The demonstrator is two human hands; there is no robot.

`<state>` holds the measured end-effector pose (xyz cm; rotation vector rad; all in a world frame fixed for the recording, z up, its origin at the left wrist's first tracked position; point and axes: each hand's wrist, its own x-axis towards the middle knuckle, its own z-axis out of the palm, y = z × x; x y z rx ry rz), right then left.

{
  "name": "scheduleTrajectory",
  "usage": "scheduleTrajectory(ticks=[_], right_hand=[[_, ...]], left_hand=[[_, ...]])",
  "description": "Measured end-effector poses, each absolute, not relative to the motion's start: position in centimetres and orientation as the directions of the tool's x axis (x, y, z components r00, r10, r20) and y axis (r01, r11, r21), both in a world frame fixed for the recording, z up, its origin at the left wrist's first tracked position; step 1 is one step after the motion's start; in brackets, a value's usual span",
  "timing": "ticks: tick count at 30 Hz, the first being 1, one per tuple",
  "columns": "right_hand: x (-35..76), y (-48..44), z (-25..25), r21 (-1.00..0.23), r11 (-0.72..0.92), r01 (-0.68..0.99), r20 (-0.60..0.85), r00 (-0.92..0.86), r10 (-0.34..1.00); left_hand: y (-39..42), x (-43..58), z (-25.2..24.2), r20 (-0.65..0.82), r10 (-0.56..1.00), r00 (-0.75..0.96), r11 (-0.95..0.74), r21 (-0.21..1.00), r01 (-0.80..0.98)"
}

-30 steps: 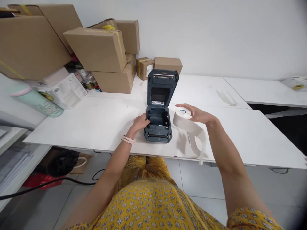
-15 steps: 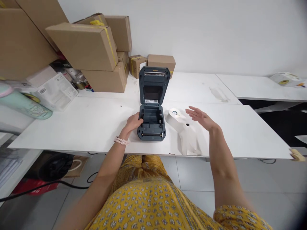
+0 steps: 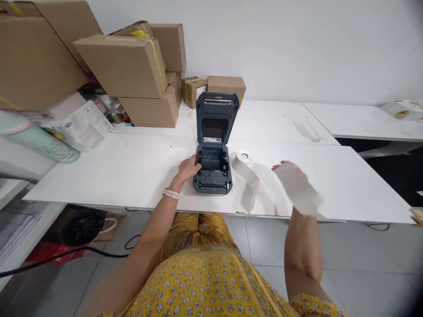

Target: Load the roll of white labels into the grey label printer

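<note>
A dark blue-grey label printer (image 3: 211, 160) stands on the white table with its lid tipped up and its roll bay bare. My left hand (image 3: 190, 167) grips the printer's left side, thumb over the rim. My right hand (image 3: 302, 173) is over the table to the right, holding white label paper (image 3: 295, 187). That paper blurs and drapes across the hand and wrist, hiding most of the fingers. Between printer and right hand, a white label roll (image 3: 244, 157) lies with its loose strip (image 3: 250, 182) curling to the table's front edge.
Cardboard boxes (image 3: 122, 66) are stacked at the back left, with smaller cartons (image 3: 226, 83) behind the printer. A mint-green bottle (image 3: 42, 138) lies at the left by a white box (image 3: 87, 125). The table's front edge (image 3: 198, 209) runs just before my body.
My right hand, open and empty before, has moved right and taken up the label paper that lay beside the roll. My left hand stays on the printer. The view has shifted slightly.
</note>
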<state>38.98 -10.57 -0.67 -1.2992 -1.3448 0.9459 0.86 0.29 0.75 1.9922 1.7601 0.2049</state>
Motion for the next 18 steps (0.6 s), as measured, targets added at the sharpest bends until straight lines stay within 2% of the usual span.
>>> scheduleTrajectory(ticks=[1, 2, 4, 7, 9, 11, 13, 15, 18], right_hand=[[38.5, -11.3, 1.4, -0.968, 0.179, 0.178, 0.204, 0.135, 0.970], [37.6, -11.9, 3.6, -0.956, 0.239, 0.173, 0.261, 0.121, 0.958], [34.5, -12.0, 7.3, -0.912, 0.313, 0.266, 0.312, -0.048, 0.949], [28.2, -9.0, 9.6, -0.736, 0.455, 0.502, 0.239, -0.435, 0.868], [24.4, -5.8, 8.7, -0.564, 0.528, 0.634, 0.181, -0.529, 0.829], [21.8, -2.9, 6.8, -0.363, 0.513, 0.778, 0.089, -0.519, 0.850], [20.4, -1.0, 4.9, -0.206, 0.493, 0.845, 0.010, -0.502, 0.865], [19.7, 0.0, 3.6, -0.138, 0.518, 0.844, -0.055, -0.529, 0.847], [19.6, 0.5, 2.7, -0.151, 0.588, 0.794, -0.129, -0.606, 0.785]], left_hand=[[0.3, 0.9, 0.7, -0.192, 0.967, 0.168, -0.068, 0.439, 0.896], [0.3, 0.8, 0.7, -0.187, 0.968, 0.170, -0.071, 0.443, 0.894], [0.3, 0.8, 0.5, -0.174, 0.969, 0.178, -0.080, 0.459, 0.885], [0.3, 0.7, 0.5, -0.176, 0.969, 0.174, -0.071, 0.478, 0.876], [0.1, 0.6, 0.6, -0.185, 0.969, 0.162, -0.055, 0.480, 0.876], [0.0, 0.6, 0.8, -0.190, 0.969, 0.158, -0.047, 0.486, 0.872], [-0.2, 0.6, 1.0, -0.189, 0.968, 0.166, -0.052, 0.496, 0.867], [-0.3, 0.5, 1.1, -0.189, 0.967, 0.173, -0.056, 0.503, 0.863], [-0.4, 0.5, 1.1, -0.187, 0.968, 0.167, -0.051, 0.506, 0.861]])
